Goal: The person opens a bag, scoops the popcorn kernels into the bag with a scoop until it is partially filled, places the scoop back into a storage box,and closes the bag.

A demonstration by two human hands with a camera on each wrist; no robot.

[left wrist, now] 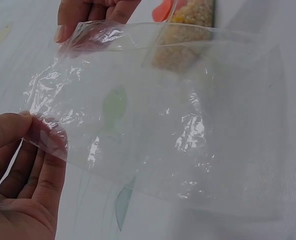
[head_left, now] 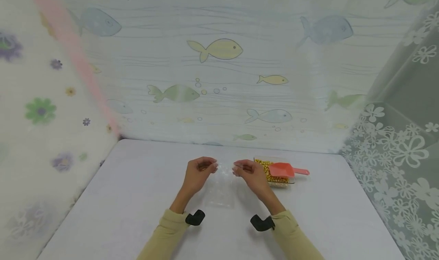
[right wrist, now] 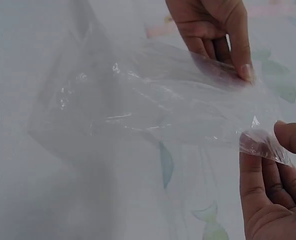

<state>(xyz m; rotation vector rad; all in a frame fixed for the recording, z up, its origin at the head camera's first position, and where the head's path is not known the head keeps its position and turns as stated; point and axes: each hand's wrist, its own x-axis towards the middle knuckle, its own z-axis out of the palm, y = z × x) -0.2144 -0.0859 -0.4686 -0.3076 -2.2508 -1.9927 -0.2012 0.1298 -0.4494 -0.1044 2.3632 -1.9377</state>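
Observation:
A clear plastic bag [head_left: 219, 189] hangs flat between both hands, its upper edge held and its lower end dangling over the table. At one upper corner my left hand [head_left: 199, 173] pinches the film between thumb and fingers; the left wrist view shows the left fingers [left wrist: 45, 167] behind the film. The right hand [head_left: 252, 175] grips the opposite corner, with its fingers [right wrist: 258, 175] behind the bag and the thumb along the edge. Glints and wrinkles cover the transparent bag [right wrist: 137, 110], and nothing shows inside it.
Just beyond my right hand stands a clear box of yellow corn kernels [head_left: 263, 166]. A red scoop [head_left: 282, 170] lies on top of it, handle pointing right. A white cloth covers the table [head_left: 137, 199]; fish-printed curtain [head_left: 219, 100] hangs behind.

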